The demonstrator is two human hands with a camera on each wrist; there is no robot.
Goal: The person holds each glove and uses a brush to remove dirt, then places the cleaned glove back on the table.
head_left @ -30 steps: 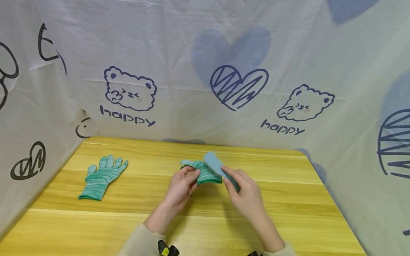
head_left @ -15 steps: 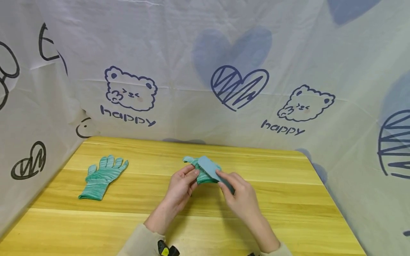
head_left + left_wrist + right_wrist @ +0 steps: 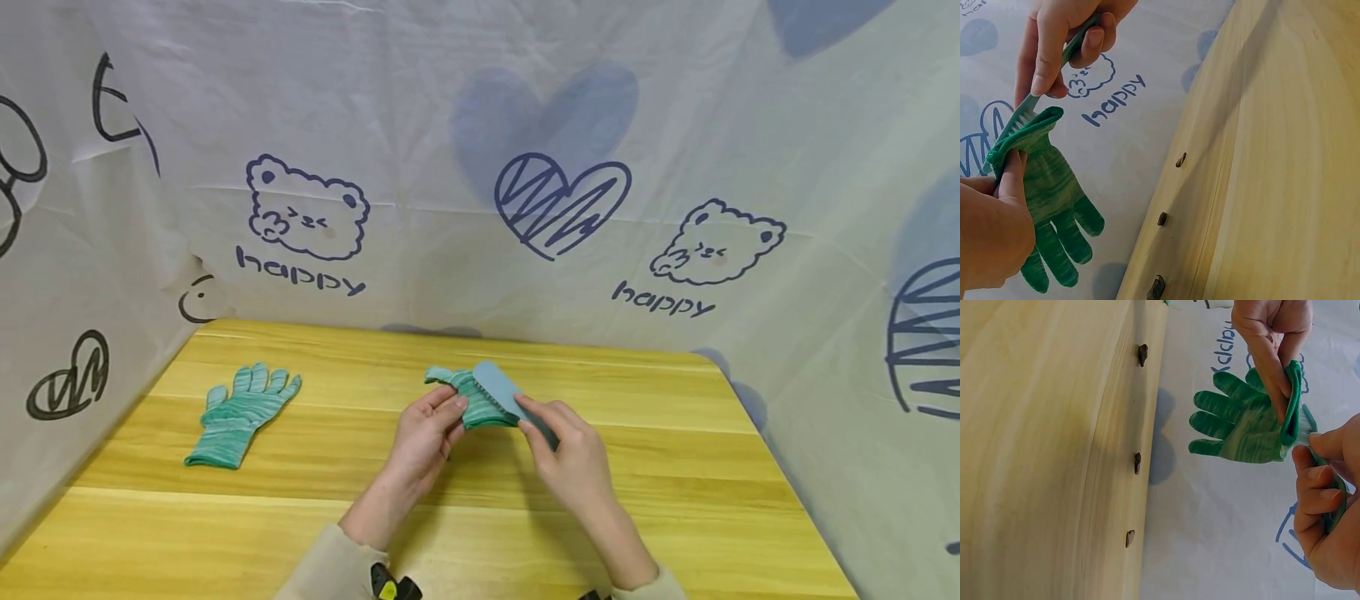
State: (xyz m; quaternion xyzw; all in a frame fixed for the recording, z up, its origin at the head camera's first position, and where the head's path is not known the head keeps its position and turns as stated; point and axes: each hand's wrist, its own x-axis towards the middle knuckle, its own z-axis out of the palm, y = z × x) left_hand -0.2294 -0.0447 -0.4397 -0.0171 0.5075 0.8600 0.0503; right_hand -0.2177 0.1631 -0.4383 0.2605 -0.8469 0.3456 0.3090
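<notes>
In the head view my left hand (image 3: 423, 437) pinches a green knit glove (image 3: 480, 408) by its side, thumb on top, and holds it above the table. My right hand (image 3: 577, 458) grips the handle of a blue-grey brush (image 3: 497, 388), whose white bristles (image 3: 1019, 120) meet the glove near its cuff. Seen in the left wrist view, the glove's fingers (image 3: 1060, 250) hang down. From the right wrist camera the right fingers (image 3: 1319, 487) curl round the brush handle. A second green glove (image 3: 242, 418) lies flat on the table at the left, fingers pointing away.
The wood-grain table (image 3: 660, 417) stretches around the hands. A pale printed cloth (image 3: 420, 250) hangs behind it and at both sides. Several small dark marks (image 3: 1137, 464) run along the table's edge in the wrist views.
The brush and right hand moved left across the held glove, then partly back to the right. The left hand keeps its hold almost unmoved. The glove on the table stays put.
</notes>
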